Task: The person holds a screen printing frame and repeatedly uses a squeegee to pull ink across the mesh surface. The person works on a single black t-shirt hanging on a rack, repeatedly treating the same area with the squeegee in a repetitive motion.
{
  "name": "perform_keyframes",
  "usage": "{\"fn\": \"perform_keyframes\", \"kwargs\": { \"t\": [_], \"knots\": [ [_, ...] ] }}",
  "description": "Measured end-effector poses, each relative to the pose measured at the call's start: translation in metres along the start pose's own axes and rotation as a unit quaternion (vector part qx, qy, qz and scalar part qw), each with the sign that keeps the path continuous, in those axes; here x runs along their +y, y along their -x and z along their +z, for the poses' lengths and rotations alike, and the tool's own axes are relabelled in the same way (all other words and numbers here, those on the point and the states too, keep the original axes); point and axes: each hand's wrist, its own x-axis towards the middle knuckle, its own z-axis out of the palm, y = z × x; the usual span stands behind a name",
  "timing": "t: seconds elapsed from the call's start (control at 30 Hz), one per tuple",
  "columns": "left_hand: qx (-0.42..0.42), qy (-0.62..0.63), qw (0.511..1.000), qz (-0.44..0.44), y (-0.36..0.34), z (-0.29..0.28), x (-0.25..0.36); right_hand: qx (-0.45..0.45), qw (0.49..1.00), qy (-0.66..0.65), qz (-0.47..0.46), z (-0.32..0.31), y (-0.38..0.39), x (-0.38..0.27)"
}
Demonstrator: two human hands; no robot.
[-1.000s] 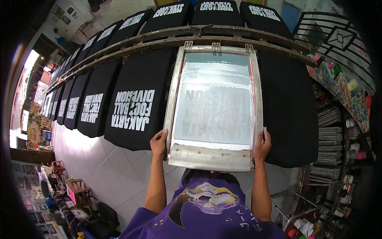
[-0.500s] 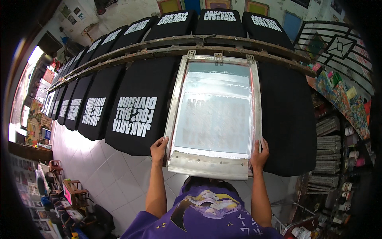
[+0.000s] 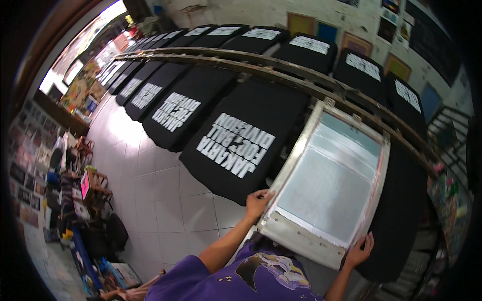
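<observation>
Both of my hands are at the aluminium-looking screen-printing frame (image 3: pixel 304 241), which lies tilted across my view, between a printed black shirt (image 3: pixel 236 143) on my left and a black shirt (image 3: pixel 404 215) with no print showing on my right. What has just changed is mostly my gaze: it has swung left, so the row of shirts runs diagonally and the frame sits further right, though it keeps its place between the same two neighbours. My left hand (image 3: pixel 257 203) stays at the lower left edge, fingertips and thumb closed on it; my right hand (image 3: pixel 357 252) is at the lower right edge, fingers bent, and I cannot tell whether they clamp it or only rest there. White lettering glimpsed through the mesh (image 3: pixel 326 193) a second ago no longer shows; I read only an even pale sheet, perhaps from the angle. The metal clip (image 3: pixel 329 102) remains by the long rail (image 3: pixel 296 66), so I judge the screen is essentially in position.
</observation>
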Motion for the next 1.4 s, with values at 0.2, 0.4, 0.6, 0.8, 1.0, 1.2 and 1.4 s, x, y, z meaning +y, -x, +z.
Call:
{"fn": "perform_keyframes", "kwargs": {
  "t": [0.2,0.4,0.6,0.8,1.0,1.2,1.4],
  "knots": [
    [0.015,-0.047,0.999,0.016,-0.003,0.002,-0.005,-0.133,0.987,0.017,-0.087,-0.017,0.022,-0.088],
    [-0.004,-0.034,0.998,0.061,0.0,0.003,-0.002,-0.312,0.904,0.053,-0.288,-0.037,0.039,-0.124],
    [0.014,-0.032,0.997,0.072,-0.002,0.002,-0.011,-0.32,0.917,0.045,-0.235,-0.05,0.055,-0.147],
    [0.037,-0.052,0.996,0.066,-0.004,0.003,-0.006,-0.272,0.939,0.013,-0.211,-0.044,0.046,-0.135],
    [0.083,-0.045,0.993,0.074,-0.007,0.007,-0.013,-0.27,0.954,-0.02,-0.132,-0.059,0.037,-0.144],
    [0.081,-0.036,0.991,0.102,-0.017,0.005,-0.03,-0.22,0.966,-0.117,-0.075,-0.068,0.031,-0.129],
    [0.085,-0.057,0.984,0.148,0.03,-0.006,0.053,-0.261,0.956,-0.126,-0.049,-0.061,0.033,-0.11]
  ]
}}
